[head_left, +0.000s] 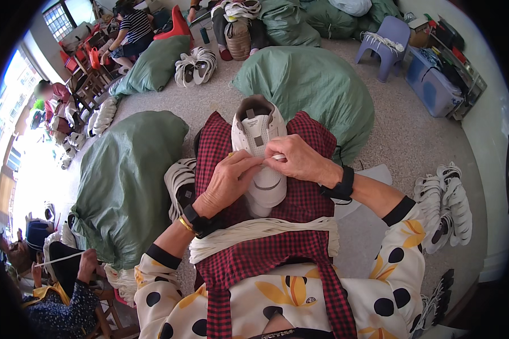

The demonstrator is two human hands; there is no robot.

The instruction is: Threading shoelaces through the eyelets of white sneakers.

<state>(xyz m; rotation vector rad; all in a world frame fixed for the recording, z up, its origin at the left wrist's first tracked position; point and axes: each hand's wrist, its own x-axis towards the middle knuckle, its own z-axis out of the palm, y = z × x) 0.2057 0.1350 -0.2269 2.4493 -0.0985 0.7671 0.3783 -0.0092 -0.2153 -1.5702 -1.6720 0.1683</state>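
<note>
Clearly, the right hand (301,160) pinches thumb against forefinger with hardly any gap, and a short bit of white lace (278,156) shows in that pinch. The left hand (227,178) has its fingertips bunched right beside the right hand's; whether they close on anything I cannot tell, as the fingers hide it. Both sets of fingertips sit over the lacing area of a white shoe (258,135), which lies directly beneath the grip: its brown-lined opening is on the far side of the fingers, its toe on the near side.

The shoe rests in the lap, on a red-and-black checked apron (266,257), between the knees. Across the apron, nearer the body, stretches a thick bundle of pale laces (263,234) (a good many strands).

Just left of the lap stand striped white shoes (180,186), and beyond them a bulging green sack (130,181). A second green sack (308,85) lies on the far side, toward the right. More white shoes (444,206) are lined up well to the right. At near left, a co-worker (62,308) holds a white strip (62,258) stretched between two hands.
</note>
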